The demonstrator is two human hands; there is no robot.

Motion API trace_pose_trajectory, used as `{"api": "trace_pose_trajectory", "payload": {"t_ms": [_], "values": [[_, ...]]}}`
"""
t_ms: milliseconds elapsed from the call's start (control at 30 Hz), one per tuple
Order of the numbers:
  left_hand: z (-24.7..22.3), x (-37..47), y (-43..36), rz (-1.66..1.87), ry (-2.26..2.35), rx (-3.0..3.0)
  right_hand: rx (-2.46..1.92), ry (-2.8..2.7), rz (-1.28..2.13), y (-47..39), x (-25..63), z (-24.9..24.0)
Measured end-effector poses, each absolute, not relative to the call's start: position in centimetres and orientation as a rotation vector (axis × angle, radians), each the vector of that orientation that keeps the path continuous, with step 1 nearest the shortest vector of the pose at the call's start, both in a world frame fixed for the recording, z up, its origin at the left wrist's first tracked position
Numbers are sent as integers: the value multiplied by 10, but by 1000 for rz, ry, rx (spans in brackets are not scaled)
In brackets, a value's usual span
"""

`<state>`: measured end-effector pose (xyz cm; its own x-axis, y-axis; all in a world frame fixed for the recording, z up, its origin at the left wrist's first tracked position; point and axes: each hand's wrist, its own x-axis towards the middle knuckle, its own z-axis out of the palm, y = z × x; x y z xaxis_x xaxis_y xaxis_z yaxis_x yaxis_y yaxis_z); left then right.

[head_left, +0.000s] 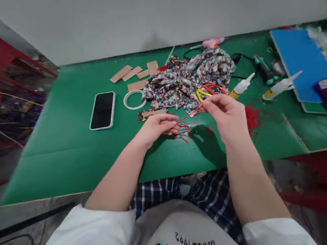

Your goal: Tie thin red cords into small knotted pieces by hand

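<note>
Red thread (pixel 185 131) runs between my two hands, with loose strands dangling over the green table. My left hand (pixel 162 125) has its fingers closed on one part of it. My right hand (pixel 221 110) pinches the other end between thumb and fingertips, slightly higher. Just beyond my right hand lie scissors (pixel 212 87) with red and yellow handles, partly on crumpled floral fabric (pixel 174 85). A small cardboard piece with floral fabric edges (pixel 152 114) rests behind my left hand. To the right of my right wrist is a tangled heap of red thread (pixel 253 118).
On the green table (pixel 68 146) lie a phone (pixel 103 110), a tape roll (pixel 125 101) and several cardboard strips (pixel 121 73). Two glue bottles (pixel 242 86) and a blue board (pixel 297 63) occupy the right. A wall (pixel 143 17) borders the back.
</note>
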<state>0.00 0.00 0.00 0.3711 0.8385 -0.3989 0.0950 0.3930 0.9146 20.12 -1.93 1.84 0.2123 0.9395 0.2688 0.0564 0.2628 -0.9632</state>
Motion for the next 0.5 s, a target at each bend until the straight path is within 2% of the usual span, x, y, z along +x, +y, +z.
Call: {"api": "trace_pose_trajectory", "payload": {"t_ms": [267, 500], "values": [[-4, 0, -1, 578, 1118, 1155, -1116, -1156, 869, -20, 204, 22], [-9, 5, -2, 724, 1148, 1474, -1129, -1308, 1018, -26, 204, 30]]}}
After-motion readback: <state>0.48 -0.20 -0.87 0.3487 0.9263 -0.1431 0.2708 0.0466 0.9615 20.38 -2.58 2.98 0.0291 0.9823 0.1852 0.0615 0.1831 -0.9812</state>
